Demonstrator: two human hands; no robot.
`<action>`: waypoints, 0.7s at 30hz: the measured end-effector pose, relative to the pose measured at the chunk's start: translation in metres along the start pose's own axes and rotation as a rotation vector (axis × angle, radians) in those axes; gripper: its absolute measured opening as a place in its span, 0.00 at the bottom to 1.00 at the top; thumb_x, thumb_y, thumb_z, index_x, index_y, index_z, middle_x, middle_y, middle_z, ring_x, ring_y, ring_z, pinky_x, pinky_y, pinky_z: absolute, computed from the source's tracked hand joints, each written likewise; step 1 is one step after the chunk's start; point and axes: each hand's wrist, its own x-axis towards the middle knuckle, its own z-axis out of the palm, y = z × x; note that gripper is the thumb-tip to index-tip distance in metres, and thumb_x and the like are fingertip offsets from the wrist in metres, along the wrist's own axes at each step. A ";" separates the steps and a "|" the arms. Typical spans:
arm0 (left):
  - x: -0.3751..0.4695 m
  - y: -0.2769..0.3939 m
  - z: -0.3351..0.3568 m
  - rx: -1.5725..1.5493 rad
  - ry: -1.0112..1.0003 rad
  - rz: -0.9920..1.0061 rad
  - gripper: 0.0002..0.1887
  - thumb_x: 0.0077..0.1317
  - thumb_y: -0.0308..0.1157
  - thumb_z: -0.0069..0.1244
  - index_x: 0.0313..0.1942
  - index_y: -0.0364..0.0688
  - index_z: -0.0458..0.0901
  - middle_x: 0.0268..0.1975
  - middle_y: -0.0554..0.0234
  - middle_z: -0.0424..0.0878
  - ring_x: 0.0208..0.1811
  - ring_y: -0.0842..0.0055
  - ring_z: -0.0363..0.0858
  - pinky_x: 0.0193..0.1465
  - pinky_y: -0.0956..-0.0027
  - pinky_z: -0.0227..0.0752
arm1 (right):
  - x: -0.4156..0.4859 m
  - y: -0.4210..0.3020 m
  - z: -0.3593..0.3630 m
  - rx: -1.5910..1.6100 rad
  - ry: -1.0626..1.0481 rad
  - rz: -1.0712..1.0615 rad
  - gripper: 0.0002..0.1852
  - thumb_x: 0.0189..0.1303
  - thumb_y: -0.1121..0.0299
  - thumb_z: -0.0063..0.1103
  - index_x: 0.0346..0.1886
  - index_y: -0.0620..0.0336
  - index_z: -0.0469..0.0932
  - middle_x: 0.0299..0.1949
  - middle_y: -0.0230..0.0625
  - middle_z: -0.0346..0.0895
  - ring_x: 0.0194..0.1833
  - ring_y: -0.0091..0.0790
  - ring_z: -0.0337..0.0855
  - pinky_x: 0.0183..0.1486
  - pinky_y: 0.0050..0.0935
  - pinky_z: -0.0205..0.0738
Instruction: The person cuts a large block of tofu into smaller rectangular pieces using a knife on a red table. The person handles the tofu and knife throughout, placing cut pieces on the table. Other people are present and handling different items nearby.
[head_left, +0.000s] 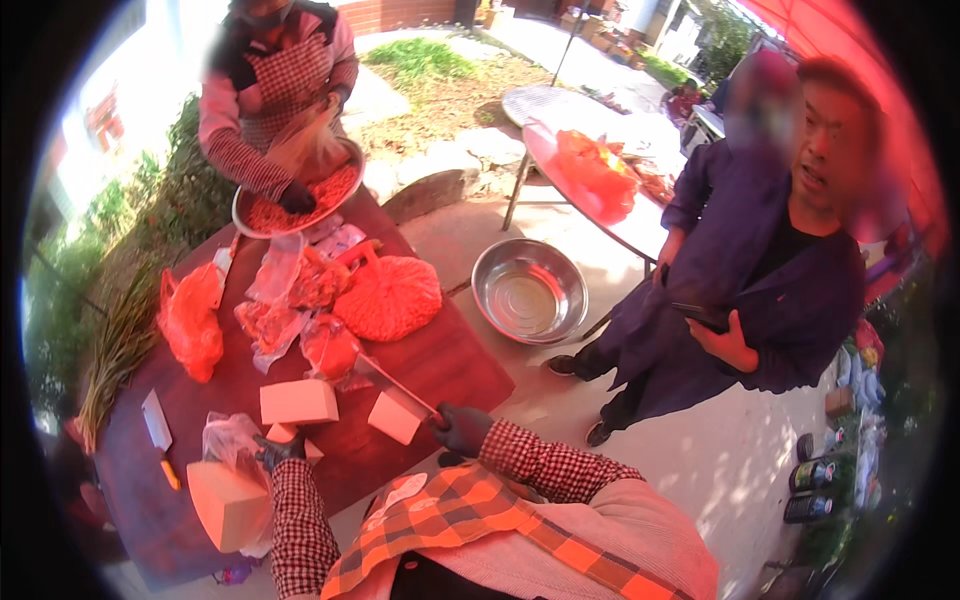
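My right hand, in a dark glove, grips a knife by its handle end. The long blade of the knife slants up and left over the table, by a pale block that looks like tofu. My left hand, gloved too, is at a smaller pale piece; whether its fingers close on that piece is hidden. Just beyond lies a larger pale block. To the left of my left hand, a big pale block sits partly in a clear plastic bag.
A cleaver lies left on the red table, among red bags and a full mesh-like bag. A person works over a basin opposite. Another person stands right, by a metal basin.
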 end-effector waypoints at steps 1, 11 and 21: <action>0.004 -0.002 0.000 0.021 -0.011 0.055 0.54 0.42 0.52 0.63 0.64 0.36 0.51 0.65 0.36 0.56 0.67 0.49 0.54 0.69 0.56 0.52 | -0.004 -0.005 -0.002 0.020 0.000 -0.064 0.19 0.62 0.50 0.46 0.41 0.59 0.67 0.25 0.54 0.75 0.32 0.57 0.79 0.36 0.47 0.71; -0.048 -0.048 0.014 0.144 -0.067 0.703 0.37 0.41 0.43 0.62 0.53 0.43 0.66 0.62 0.40 0.58 0.65 0.51 0.58 0.64 0.56 0.59 | -0.011 -0.007 0.049 0.065 0.124 -0.082 0.20 0.62 0.54 0.46 0.53 0.54 0.66 0.26 0.51 0.76 0.29 0.55 0.78 0.33 0.47 0.70; -0.048 -0.019 -0.004 0.122 -0.124 0.949 0.35 0.43 0.45 0.62 0.52 0.44 0.68 0.60 0.40 0.59 0.61 0.47 0.63 0.59 0.54 0.66 | -0.034 -0.051 0.059 0.057 0.079 0.027 0.12 0.59 0.59 0.51 0.34 0.58 0.69 0.23 0.46 0.74 0.28 0.49 0.76 0.33 0.43 0.69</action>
